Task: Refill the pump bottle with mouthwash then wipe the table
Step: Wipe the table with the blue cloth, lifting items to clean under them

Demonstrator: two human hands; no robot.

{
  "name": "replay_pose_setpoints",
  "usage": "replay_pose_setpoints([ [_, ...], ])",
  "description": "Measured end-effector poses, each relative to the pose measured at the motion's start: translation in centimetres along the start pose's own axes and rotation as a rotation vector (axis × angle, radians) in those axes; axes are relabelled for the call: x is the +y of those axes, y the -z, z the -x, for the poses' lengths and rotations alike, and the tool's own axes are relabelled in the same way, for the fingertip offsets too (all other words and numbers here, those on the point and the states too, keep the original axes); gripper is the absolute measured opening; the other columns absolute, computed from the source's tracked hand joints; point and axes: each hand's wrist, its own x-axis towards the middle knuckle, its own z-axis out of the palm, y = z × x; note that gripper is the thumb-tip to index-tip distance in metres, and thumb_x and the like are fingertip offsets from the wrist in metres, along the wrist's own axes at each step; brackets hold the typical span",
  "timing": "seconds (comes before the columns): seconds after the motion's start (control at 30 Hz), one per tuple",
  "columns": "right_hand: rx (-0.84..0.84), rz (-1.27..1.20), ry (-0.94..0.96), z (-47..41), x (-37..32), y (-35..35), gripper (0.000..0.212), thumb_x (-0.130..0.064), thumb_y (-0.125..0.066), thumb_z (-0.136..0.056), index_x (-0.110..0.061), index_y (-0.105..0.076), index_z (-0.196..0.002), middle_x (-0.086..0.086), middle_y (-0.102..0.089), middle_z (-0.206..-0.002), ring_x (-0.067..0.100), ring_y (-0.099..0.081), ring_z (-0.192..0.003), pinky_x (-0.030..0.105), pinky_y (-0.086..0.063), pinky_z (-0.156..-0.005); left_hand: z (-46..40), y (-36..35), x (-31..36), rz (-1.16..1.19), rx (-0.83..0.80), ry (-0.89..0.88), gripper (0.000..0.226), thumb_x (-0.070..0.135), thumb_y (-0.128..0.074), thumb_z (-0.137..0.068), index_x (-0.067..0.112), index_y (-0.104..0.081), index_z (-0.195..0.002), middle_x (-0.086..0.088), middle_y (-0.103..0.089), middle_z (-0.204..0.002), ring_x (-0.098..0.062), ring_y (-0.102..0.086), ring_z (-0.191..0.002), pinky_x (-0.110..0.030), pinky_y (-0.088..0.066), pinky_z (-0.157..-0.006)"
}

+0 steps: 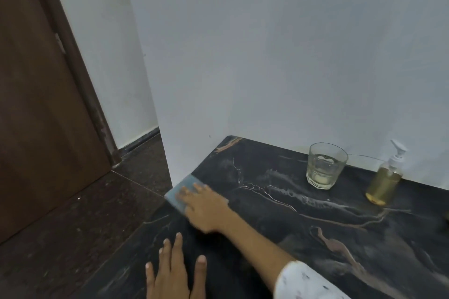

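Note:
My right hand (pixel 206 206) lies flat on a light blue cloth (pixel 181 189) at the left edge of the black marble table (pixel 303 233), fingers straight and pressing it down. Closer to me, my left hand (pixel 175 272) rests flat on the table with its fingers spread and holds nothing. A clear pump bottle (pixel 385 177) with yellow liquid and a white pump stands upright at the back right by the wall. To its left is a clear glass tumbler (pixel 325 165) with a little pale liquid at its bottom.
A white wall runs behind the table and forms a corner at its left end. Left of the table lie a dark stone floor (pixel 80 223) and a brown wooden door (pixel 41 94). A dark object (pixel 446 216) peeks in at the right edge.

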Motion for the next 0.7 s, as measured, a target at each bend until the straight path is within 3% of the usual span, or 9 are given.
replay_pose_setpoints([
  [0.07, 0.001, -0.059, 0.188, 4.5, -1.0, -0.4, 0.05, -0.019, -0.035, -0.1, -0.016, -0.028, -0.149, 0.004, -0.02, -0.158, 0.024, -0.012, -0.146, 0.033, -0.002, -0.118, 0.2, -0.6, -0.3, -0.003, 0.03, -0.013, 0.064, 0.058, -0.009, -0.093, 0.028, 0.012, -0.147, 0.001, 0.007, -0.16, -0.014, 0.0, -0.148, -0.04, 0.001, -0.118],
  [0.13, 0.011, -0.149, 0.273, 9.6, 0.1, -0.5, 0.052, -0.02, -0.04, -0.095, -0.019, -0.035, -0.147, 0.0, -0.027, -0.156, 0.015, -0.015, -0.145, 0.023, 0.001, -0.116, 0.9, -0.8, -0.3, -0.001, 0.035, -0.007, 0.064, 0.055, -0.017, -0.096, 0.029, 0.012, -0.147, 0.001, 0.006, -0.16, -0.014, -0.001, -0.148, -0.039, 0.0, -0.118],
  [0.23, 0.039, -0.169, 0.097, 13.8, 5.2, 0.9, 0.053, -0.021, -0.04, -0.094, -0.025, -0.036, -0.146, -0.007, -0.028, -0.155, 0.007, -0.016, -0.144, 0.016, 0.003, -0.114, 1.8, -0.7, -0.1, 0.012, 0.007, -0.023, 0.065, 0.052, -0.024, -0.097, 0.027, 0.011, -0.147, -0.002, 0.007, -0.16, -0.016, 0.0, -0.148, -0.041, 0.001, -0.118],
  [0.37, 0.021, -0.073, -0.28, 10.8, 10.5, 3.3, 0.049, -0.028, -0.03, -0.101, -0.026, -0.025, -0.15, 0.004, -0.023, -0.157, 0.026, -0.024, -0.143, 0.042, -0.023, -0.115, 3.9, -0.9, 1.4, 0.008, 0.015, -0.086, 0.065, 0.052, -0.021, -0.097, 0.027, 0.011, -0.148, -0.002, 0.009, -0.16, -0.016, 0.0, -0.148, -0.04, 0.003, -0.118],
  [0.43, 0.016, -0.035, -0.316, 8.7, 9.9, 3.2, 0.048, -0.028, -0.027, -0.102, -0.021, -0.024, -0.15, 0.006, -0.019, -0.158, 0.03, -0.021, -0.143, 0.043, -0.021, -0.115, 5.2, -1.3, 2.6, 0.008, 0.039, -0.127, 0.064, 0.052, -0.021, -0.098, 0.026, 0.01, -0.148, -0.003, 0.009, -0.16, -0.016, 0.0, -0.148, -0.04, 0.003, -0.118],
  [0.53, 0.019, -0.075, -0.227, 8.7, 6.8, 1.7, 0.048, -0.021, -0.031, -0.101, -0.016, -0.029, -0.149, 0.008, -0.022, -0.157, 0.03, -0.02, -0.143, 0.039, -0.014, -0.117, 6.9, -2.3, 4.0, -0.016, 0.061, -0.167, 0.064, 0.05, -0.02, -0.098, 0.024, 0.009, -0.149, -0.004, 0.008, -0.16, -0.016, 0.0, -0.148, -0.04, 0.004, -0.118],
  [0.63, -0.022, -0.178, -0.013, 14.5, 4.2, 1.1, 0.049, -0.014, -0.038, -0.096, -0.019, -0.036, -0.145, 0.01, -0.035, -0.151, 0.029, -0.025, -0.141, 0.042, -0.019, -0.116, 8.3, -3.5, 5.0, -0.03, 0.081, -0.194, 0.063, 0.049, -0.02, -0.099, 0.022, 0.007, -0.15, -0.004, 0.006, -0.16, -0.016, 0.0, -0.148, -0.039, 0.006, -0.118],
  [0.7, 0.005, -0.233, 0.077, 20.1, 4.5, 0.5, 0.053, -0.018, -0.039, -0.091, -0.024, -0.038, -0.144, 0.003, -0.036, -0.151, 0.014, -0.022, -0.142, 0.033, -0.018, -0.117, 9.0, -4.1, 5.5, -0.034, 0.087, -0.207, 0.063, 0.049, -0.02, -0.099, 0.022, 0.007, -0.15, -0.004, 0.005, -0.16, -0.016, -0.001, -0.148, -0.039, 0.005, -0.118],
])
